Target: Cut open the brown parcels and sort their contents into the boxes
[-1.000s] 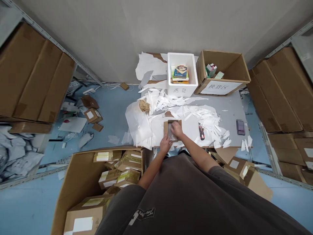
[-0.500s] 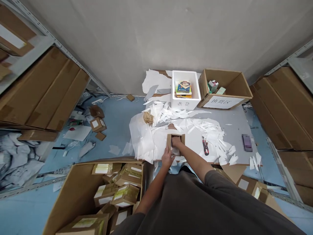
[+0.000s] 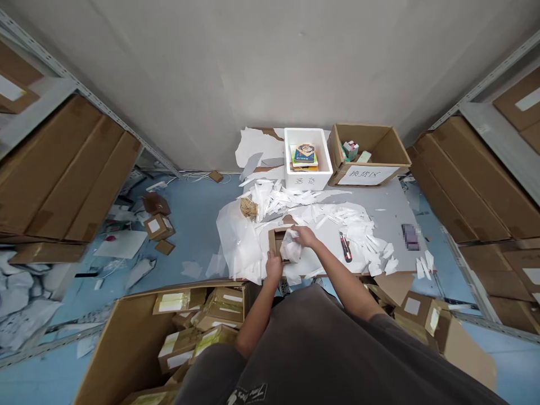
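Note:
A small open cardboard box sits on the table near its front edge. My left hand grips the near left side of this box. Closed on a crumpled pale wrapped bundle, my right hand is at the box's right side, and the bundle covers part of the opening. What the wrapping contains, I cannot make out. To the right lies a red and black utility knife on white paper. A wad of brown paper and a translucent plastic bag are to the left.
White paper strips cover much of the table. Behind stand a white foam box with books and a labelled carton with small boxes. A large carton of parcels stands at the lower left. A blurred-out purple item lies right.
My right hand has come up out of the small box with the pale bundle. My left hand stays on the box. The whole view has shifted a little.

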Motion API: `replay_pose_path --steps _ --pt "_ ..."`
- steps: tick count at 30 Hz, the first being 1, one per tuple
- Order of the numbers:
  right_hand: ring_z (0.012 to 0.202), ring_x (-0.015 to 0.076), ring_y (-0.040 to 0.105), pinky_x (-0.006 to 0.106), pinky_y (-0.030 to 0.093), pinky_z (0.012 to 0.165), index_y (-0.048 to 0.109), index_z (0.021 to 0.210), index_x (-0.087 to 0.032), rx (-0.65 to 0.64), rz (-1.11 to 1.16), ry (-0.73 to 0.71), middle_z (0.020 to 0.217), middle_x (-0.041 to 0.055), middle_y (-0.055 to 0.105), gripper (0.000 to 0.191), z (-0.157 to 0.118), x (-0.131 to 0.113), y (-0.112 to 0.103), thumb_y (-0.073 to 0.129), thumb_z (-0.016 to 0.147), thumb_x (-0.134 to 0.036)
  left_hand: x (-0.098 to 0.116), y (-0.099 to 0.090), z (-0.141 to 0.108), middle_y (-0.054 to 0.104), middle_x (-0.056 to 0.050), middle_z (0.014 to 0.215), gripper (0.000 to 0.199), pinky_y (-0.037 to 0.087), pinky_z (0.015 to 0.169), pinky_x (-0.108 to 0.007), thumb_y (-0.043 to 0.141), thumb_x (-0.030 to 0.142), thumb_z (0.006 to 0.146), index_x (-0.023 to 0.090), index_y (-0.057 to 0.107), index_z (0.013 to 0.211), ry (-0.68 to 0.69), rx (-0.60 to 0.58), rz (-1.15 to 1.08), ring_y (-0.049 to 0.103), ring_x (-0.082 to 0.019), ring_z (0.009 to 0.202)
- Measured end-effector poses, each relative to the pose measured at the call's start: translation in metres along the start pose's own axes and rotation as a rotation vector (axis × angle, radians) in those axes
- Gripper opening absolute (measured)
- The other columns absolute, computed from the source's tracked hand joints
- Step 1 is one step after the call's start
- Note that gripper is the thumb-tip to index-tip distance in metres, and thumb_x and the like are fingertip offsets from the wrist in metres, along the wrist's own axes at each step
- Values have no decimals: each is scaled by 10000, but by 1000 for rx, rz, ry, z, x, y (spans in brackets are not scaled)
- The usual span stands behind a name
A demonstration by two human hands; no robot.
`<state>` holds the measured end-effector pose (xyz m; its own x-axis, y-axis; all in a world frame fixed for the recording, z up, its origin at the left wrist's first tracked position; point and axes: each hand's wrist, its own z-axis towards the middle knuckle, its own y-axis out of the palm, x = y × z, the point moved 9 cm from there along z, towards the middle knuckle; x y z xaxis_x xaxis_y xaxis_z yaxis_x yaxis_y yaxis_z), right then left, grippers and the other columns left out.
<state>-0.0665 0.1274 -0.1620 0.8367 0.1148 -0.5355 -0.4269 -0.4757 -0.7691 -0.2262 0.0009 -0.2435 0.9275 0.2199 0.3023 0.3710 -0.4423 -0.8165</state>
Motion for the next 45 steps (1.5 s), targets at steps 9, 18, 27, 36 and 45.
replay_pose_path --steps 9,18,27,36,45 --pt "627 170 607 230 460 558 676 788 -192 20 548 66 661 -45 630 227 -44 70 -67 837 636 -241 21 -77 7 682 -179 1421 478 453 1178 -456 768 208 903 206 683 1373 264 168 -197 571 -370 1423" --pt "919 242 685 337 588 813 769 1136 -198 134 732 112 1010 25 742 638 -85 150 -79 956 564 -412 176 23 11 799 -76 1060 407 569 926 -365 819 302 774 165 754 1151 284 -137 -1087 726 -270 984" --pt "992 280 715 423 608 870 520 1549 -208 320 812 651 1183 112 715 949 -122 261 32 867 706 -472 171 108 38 799 -85 1062 390 562 882 -356 814 285 775 172 735 1139 -49 -155 -1070 717 -277 1013" --pt "1258 338 582 400 512 1028 626 1352 -194 367 201 515 1342 167 638 572 -111 269 73 739 827 -392 167 120 41 645 -158 1350 403 450 1111 -397 752 269 943 203 672 1332 14 64 -257 568 -319 1312" --pt "911 263 654 328 516 825 624 936 -249 350 327 591 886 53 685 136 -136 304 55 522 909 -335 130 116 50 735 -100 1086 137 487 983 -332 658 289 988 232 761 1057 -200 79 -487 665 -266 1109"
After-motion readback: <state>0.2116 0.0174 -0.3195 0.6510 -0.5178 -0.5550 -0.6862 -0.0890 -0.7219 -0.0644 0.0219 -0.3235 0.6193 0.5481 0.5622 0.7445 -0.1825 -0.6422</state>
